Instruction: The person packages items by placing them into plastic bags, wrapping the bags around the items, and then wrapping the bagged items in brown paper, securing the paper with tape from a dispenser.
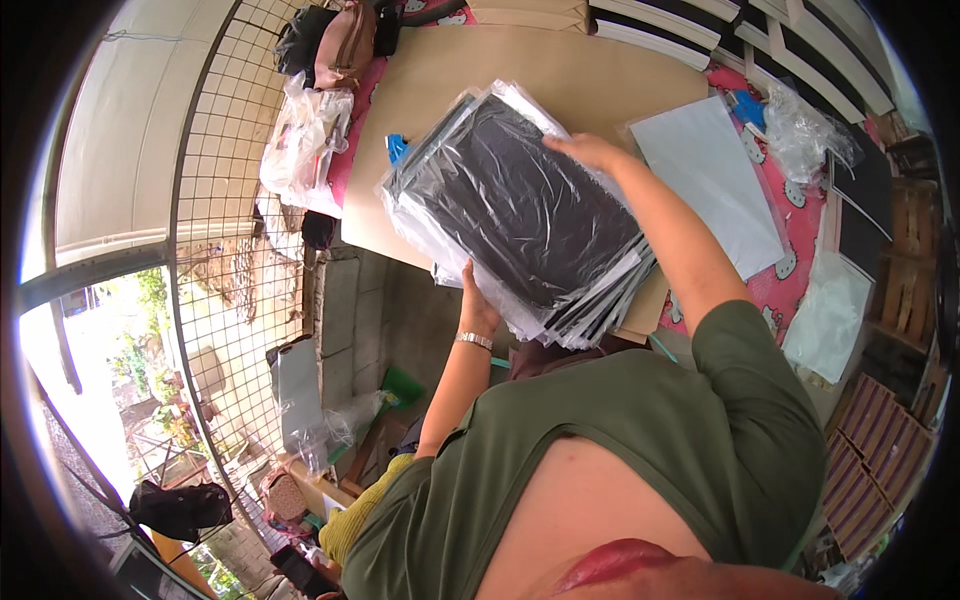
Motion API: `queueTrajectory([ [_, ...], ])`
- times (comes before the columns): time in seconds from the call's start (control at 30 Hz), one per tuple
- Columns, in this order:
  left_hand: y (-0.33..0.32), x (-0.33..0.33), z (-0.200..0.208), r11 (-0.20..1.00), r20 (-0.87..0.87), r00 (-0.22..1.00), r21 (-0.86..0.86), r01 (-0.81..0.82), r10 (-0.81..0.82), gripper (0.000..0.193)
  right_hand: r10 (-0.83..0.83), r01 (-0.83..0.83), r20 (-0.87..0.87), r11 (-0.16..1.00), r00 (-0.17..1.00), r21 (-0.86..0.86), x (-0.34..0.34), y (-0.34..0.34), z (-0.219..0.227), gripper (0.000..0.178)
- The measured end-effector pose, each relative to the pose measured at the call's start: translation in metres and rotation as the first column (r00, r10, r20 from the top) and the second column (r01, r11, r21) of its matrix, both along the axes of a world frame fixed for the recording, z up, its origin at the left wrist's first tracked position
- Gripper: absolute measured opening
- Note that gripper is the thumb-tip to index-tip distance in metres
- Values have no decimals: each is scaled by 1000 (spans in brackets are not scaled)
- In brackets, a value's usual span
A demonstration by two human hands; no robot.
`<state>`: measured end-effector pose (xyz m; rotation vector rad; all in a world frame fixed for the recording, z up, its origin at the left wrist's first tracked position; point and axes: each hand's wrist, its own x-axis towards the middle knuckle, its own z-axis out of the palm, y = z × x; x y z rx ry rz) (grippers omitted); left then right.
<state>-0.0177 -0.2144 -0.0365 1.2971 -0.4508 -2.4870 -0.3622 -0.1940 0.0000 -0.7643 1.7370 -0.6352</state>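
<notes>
A thick stack of black sheets in clear plastic sleeves (540, 200) lies tilted over the near part of a brown board. The sleeve edges fan out unevenly along the near right side. My left hand (479, 308) grips the stack's near left edge, thumb up along the side and the other fingers hidden underneath. At the far right edge my right hand (592, 153) holds the stack, its fingertips on the top sleeve. A pale sheet in a clear sleeve (705, 180) lies flat to the right, below my right forearm.
The brown board (440, 70) covers much of the table, over a pink patterned cloth (795, 225). A blue object (397, 148) sits beside the stack; another blue tool (747, 108) lies near crumpled plastic (805, 130). Bags (345, 45) and a wire mesh (225, 150) stand left.
</notes>
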Motion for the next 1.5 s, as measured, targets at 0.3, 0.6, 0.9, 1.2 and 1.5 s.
queueTrajectory([
  [0.3, 80, -15, -17, 981, 74, 993, 179, 80, -94, 64, -55, 42, -198, 997, 979, -68, 4, -38, -32, 104],
  [0.6, 52, 42, -19, 958, -53, 996, 283, -50, 68, 83, -92, 122, -217, 983, 972, 133, 28, -7, -44, 116],
  [0.9, 58, 9, -3, 960, -98, 990, 253, 120, -98, 77, -226, 271, -479, 962, 848, 26, 29, 3, -41, 115],
  [1.2, 51, 44, 26, 942, 9, 991, 312, 127, -137, 60, -269, 278, -217, 961, 939, 13, 62, 38, -55, 110],
  [1.5, 44, 14, -5, 947, -88, 983, 267, 178, -160, 60, -223, 301, -441, 947, 869, 114, 43, 18, -32, 114],
])
